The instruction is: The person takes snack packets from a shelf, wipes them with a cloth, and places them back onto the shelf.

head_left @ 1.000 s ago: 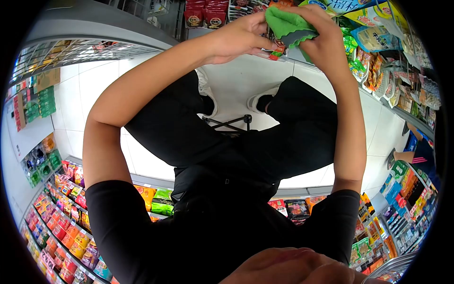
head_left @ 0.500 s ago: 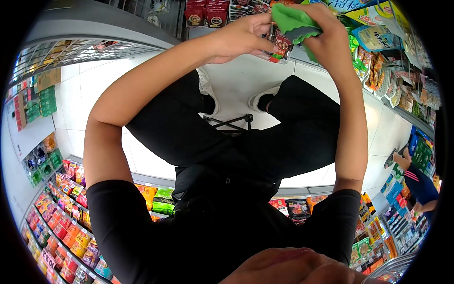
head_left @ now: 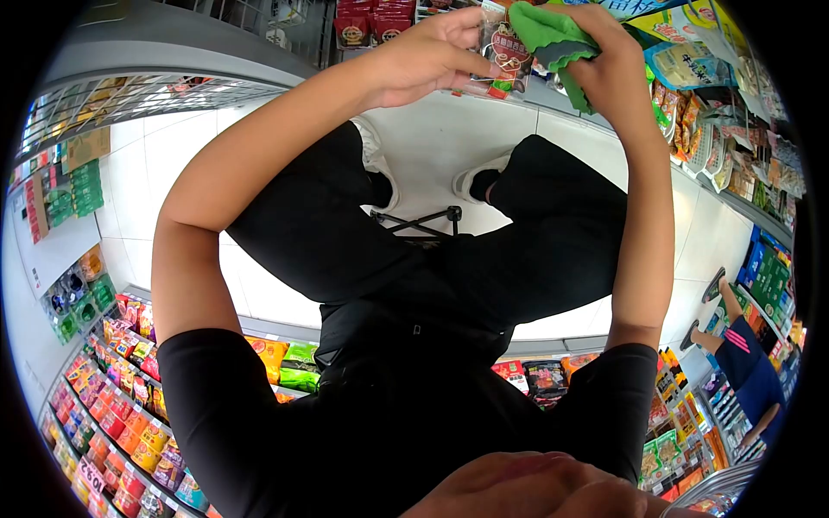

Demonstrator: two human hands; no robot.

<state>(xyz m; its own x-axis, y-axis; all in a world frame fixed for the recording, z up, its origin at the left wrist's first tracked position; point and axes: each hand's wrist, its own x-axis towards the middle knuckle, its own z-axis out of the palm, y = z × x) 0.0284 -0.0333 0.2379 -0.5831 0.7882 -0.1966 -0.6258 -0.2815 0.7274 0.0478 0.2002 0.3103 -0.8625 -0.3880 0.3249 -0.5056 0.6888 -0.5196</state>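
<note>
Green cloth (head_left: 553, 39) bunched in right hand (head_left: 615, 69), fingers closed on it. Left hand (head_left: 423, 60) has the packet (head_left: 507, 59), fingers narrow at its left edge. Packet sits between hands, just left of cloth; can't tell if they touch. Red packs (head_left: 353, 31) far side, left of packet. Blue bag (head_left: 691, 67) far right.

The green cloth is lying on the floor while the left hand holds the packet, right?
Not on the floor: the head view shows the green cloth in the right hand. The left hand does hold the packet.
</note>
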